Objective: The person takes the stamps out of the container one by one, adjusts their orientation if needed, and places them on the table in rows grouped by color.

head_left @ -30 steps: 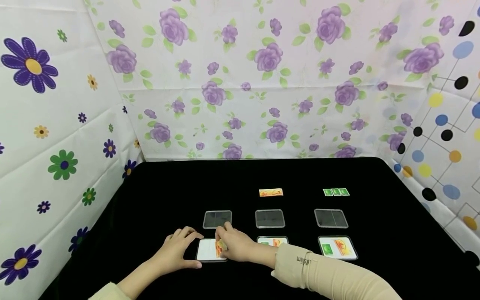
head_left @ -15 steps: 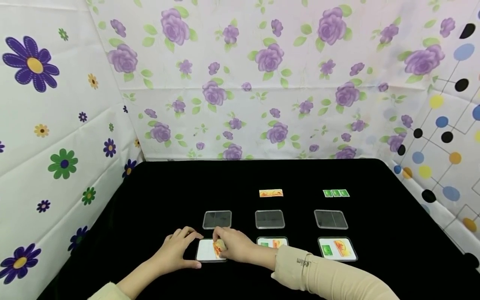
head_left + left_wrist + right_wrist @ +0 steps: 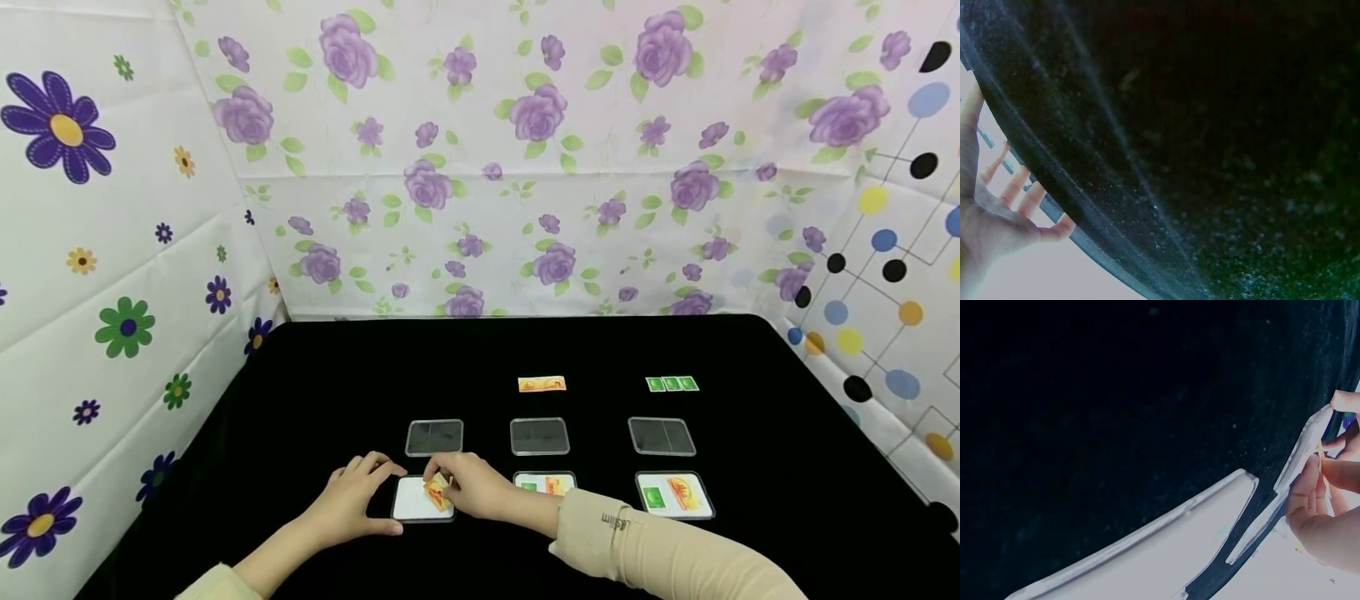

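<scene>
Three shallow trays with white inserts are set in a near row on the black tabletop (image 3: 337, 392); work is centred on the left tray (image 3: 408, 500). Over its right part the orange card (image 3: 437, 493) is held at a slant by the right hand (image 3: 474, 485), pinched between thumb and fingers; in the right wrist view it is seen nearly edge-on. Whether the insert is touched by the card cannot be told. The left hand (image 3: 358, 498) is spread about the tray's left end, thumb near the lower corner, forefinger near the upper, nothing clasped; the tray is presumably being steadied. In the right tray (image 3: 649, 482) a green piece (image 3: 654, 498) and an orange piece (image 3: 684, 494) are laid side by side; a similar pair is partly seen in the middle tray (image 3: 540, 479), cut off by the forearm. Step judged to be placement of the card in the left tray, no green piece being visible there. For the next move, the card would need to be squared to the tray edge, lowered flat and released, without the insert being dragged. The green strip (image 3: 672, 384) lies untouched at the back.
</scene>
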Action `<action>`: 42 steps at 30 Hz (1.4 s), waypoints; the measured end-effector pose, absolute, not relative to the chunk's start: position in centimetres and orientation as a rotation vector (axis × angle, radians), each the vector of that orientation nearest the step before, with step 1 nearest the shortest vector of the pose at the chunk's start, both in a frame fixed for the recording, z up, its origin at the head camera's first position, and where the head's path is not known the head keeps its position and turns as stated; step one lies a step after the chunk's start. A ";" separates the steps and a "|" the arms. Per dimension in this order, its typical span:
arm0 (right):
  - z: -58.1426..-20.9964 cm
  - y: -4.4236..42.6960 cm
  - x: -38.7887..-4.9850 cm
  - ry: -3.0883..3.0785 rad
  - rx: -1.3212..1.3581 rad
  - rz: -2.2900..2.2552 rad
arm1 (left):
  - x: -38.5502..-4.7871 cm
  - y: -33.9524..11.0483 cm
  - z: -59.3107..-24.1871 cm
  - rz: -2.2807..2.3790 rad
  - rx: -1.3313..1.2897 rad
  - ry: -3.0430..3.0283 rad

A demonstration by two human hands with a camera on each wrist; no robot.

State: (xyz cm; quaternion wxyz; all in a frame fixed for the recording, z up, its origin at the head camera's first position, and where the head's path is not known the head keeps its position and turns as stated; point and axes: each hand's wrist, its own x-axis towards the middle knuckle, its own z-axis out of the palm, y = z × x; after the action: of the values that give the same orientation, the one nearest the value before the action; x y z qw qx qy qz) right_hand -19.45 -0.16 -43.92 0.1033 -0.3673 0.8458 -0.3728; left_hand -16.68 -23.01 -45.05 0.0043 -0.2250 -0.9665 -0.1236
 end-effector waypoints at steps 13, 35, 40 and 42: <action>-43.3 1.4 -20.6 2.426 -1.166 -1.122 | -16.4 -22.9 -45.0 -0.397 -0.688 -3.038; -40.8 5.1 -23.7 2.474 -1.228 -1.157 | -16.6 -22.9 -45.0 -0.387 -0.690 -3.016; -40.8 5.5 -24.2 2.511 -1.177 -1.136 | -16.5 -23.0 -45.0 -0.390 -0.709 -3.011; -41.0 5.6 -24.3 2.537 -1.156 -1.115 | -16.5 -23.0 -45.0 -0.392 -0.714 -3.011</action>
State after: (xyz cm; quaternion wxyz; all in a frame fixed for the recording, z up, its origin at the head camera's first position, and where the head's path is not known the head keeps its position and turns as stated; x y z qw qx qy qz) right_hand -24.34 5.58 -40.96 0.0695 -0.3840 0.8429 -0.3704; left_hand -16.50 -23.04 -45.00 0.0114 -0.2288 -0.9653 -0.1255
